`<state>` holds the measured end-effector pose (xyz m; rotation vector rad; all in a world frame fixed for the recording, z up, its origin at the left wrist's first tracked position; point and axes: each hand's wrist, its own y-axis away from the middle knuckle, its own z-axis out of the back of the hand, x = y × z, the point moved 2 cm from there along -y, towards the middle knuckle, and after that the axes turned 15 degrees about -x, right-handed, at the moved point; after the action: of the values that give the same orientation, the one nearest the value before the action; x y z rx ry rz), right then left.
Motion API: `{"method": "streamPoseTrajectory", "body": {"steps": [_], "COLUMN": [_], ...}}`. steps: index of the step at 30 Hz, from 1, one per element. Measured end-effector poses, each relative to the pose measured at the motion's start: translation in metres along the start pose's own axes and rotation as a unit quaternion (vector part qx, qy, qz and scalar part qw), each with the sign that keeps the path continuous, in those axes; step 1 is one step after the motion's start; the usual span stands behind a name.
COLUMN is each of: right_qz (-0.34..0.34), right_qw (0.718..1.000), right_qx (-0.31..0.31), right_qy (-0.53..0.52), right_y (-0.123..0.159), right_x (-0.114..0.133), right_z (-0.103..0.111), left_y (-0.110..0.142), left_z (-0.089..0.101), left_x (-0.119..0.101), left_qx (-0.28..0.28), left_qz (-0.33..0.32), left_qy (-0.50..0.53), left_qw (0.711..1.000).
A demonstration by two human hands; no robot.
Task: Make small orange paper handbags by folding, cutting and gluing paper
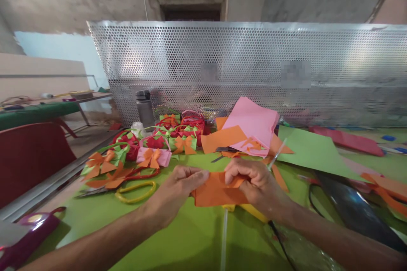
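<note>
Both my hands pinch one folded orange paper piece point(215, 192) just above the green table cover point(178, 237). My left hand point(178, 188) grips its left edge with fingers closed. My right hand point(254, 180) is closed on its top right part, and a thin clear stick point(277, 154) pokes up from that hand. A yellow tool point(252, 212) lies under my right wrist.
Finished paper baskets with bows point(152, 144) crowd the left rear. Scissors with yellow handles point(135, 191) lie at left. Pink point(254, 120), orange point(222, 137) and green sheets point(308, 150) lie behind. A perforated metal screen point(248, 67) bounds the back, with a grey bottle point(144, 108) in front of it.
</note>
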<state>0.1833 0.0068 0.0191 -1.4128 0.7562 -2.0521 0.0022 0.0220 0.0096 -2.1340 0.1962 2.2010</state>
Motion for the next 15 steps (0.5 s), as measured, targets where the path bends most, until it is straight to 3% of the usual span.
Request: {"method": "streamPoseTrajectory", "body": {"steps": [4,9,15], "right_qz": [0.003,0.005,-0.079], "right_qw": [1.000,0.999,0.981], "right_qx": [0.012,0.034,0.166], "right_qy": [0.000,0.012,0.057], "right_y": [0.001,-0.002,-0.014], "right_x": [0.001,0.001,0.009], "right_z": [0.000,0.002,0.017], "left_y": [-0.001,-0.004,-0.002], "left_z": [0.001,0.005,0.008], "left_x": [-0.003,-0.009,-0.025], "left_qx": [0.058,0.060,0.032], "left_qz": [-0.053,-0.144,-0.238], "left_qy": [-0.065,-0.160,-0.277], "left_qw": [0.995,0.975,0.930]}}
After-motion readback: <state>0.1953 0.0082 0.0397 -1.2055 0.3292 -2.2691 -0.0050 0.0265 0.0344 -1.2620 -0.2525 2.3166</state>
